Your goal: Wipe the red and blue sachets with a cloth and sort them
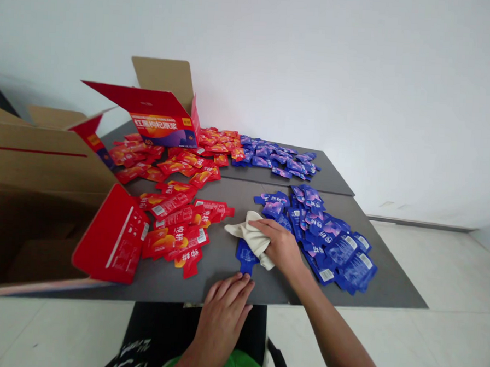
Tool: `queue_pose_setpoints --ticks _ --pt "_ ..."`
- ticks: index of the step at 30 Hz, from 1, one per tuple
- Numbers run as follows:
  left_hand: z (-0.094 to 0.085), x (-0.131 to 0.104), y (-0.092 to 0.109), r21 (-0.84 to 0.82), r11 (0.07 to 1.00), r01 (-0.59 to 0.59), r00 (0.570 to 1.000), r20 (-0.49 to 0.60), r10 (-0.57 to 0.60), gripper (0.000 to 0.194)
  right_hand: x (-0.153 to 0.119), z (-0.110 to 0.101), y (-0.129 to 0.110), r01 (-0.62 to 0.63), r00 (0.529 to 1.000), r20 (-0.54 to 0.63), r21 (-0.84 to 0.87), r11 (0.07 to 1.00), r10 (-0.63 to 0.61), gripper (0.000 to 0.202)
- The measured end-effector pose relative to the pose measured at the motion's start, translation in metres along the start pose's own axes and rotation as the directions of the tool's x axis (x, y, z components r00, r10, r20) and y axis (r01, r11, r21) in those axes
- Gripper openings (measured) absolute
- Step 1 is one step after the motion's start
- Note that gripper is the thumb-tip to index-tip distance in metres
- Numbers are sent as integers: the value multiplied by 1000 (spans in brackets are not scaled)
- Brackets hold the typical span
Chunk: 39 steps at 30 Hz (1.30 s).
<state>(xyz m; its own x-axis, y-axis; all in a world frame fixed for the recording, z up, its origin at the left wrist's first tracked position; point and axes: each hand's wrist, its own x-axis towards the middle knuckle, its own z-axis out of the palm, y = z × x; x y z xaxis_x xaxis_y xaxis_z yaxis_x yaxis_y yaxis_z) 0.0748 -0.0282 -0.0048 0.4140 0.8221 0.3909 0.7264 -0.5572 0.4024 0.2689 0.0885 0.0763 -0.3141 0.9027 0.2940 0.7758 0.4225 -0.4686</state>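
Note:
A blue pouch (246, 256) lies on the grey table in front of me, its narrow spout end toward me. My left hand (228, 297) rests at the table's front edge, fingers stretched out, fingertips touching that spout end. A cream cloth (254, 234) is bunched in my right hand (280, 244) and covers the pouch's far part. Just left of the cloth are several red pouches (175, 232). Several blue pouches (328, 234) are piled to the right of my right hand.
An open red box (166, 127) stands at the back left. A larger open carton (44, 162) fills the near left. More red pouches (218, 144) and blue pouches (279, 158) lie along the table's back, near the white wall.

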Motion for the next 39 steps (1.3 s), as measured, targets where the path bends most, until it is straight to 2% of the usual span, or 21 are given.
queue_pose_setpoints --ticks 4,7,10,14,16,18,20,23,26,28,31,34,36,39 --pt "-2 1 2 -1 1000 6 1000 -2 -6 33 -42 0 -16 29 989 145 -7 1000 -27 50" --pt "-4 3 3 1 1000 14 1000 8 -14 31 -49 6 -15 10 982 186 -10 1000 -8 50" --pt "-5 6 4 9 1000 20 999 29 -20 37 -24 11 -6 -2 991 130 3 1000 2 52" --pt "-6 10 4 17 999 34 998 60 -35 39 23 11 2 -9 996 87 -86 996 16 53" --pt "-6 11 3 21 999 34 998 60 -35 40 32 7 -1 -14 998 66 -108 994 21 50" --pt "-6 11 3 17 999 32 998 51 -33 41 24 0 -8 0 999 41 -93 996 3 50" --pt "-6 11 4 10 999 31 998 48 -32 42 3 -5 -18 31 999 38 -61 998 -29 50" --pt "-8 12 5 7 999 42 997 64 -42 37 -32 -7 -29 57 989 137 -50 997 -50 50" --pt "-11 15 6 11 999 53 995 89 -54 33 -45 0 -27 25 977 215 -66 998 -10 51" --pt "-13 17 5 5 999 50 994 94 -51 40 -35 7 -19 2 982 187 -52 999 8 52" --pt "-13 20 4 -14 999 47 994 95 -45 47 -1 14 -5 -9 992 124 -69 998 18 53" --pt "-13 21 4 -28 998 53 994 95 -50 50 30 12 1 -19 996 82 -113 993 29 49" --pt "-12 21 4 -36 997 61 994 91 -58 52 34 6 -2 -25 998 53 -123 992 32 47" --pt "-13 21 5 -39 996 75 992 103 -71 55 12 -6 -16 2 1000 22 -88 996 0 50"
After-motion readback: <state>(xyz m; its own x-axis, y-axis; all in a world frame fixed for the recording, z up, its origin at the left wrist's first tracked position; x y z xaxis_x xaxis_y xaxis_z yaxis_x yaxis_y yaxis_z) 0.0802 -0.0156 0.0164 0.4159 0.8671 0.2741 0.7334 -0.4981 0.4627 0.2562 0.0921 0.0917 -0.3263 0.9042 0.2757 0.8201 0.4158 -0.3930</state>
